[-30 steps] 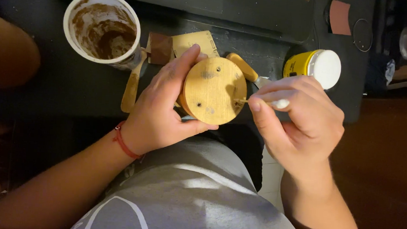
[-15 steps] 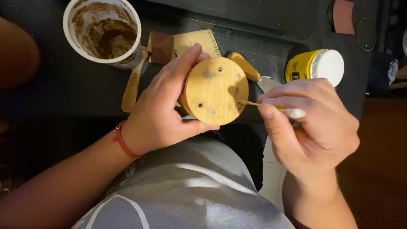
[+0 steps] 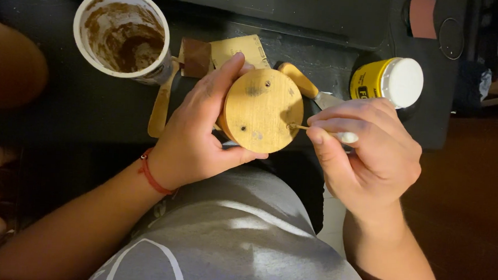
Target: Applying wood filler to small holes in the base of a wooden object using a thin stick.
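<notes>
Disc work at frame centre: your left hand [image 3: 196,137] has its grip clamped on the round wooden disc [image 3: 263,111], held over your lap. Your right hand [image 3: 366,153] pinches a thin stick [image 3: 301,126], tip at the right-hand hole. One hole looks filled dark; two others seem open.

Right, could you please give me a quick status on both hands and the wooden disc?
Left hand grips wooden disc. Right hand pinches thin stick, tip at a hole near the disc's edge. Nothing between them.
</notes>
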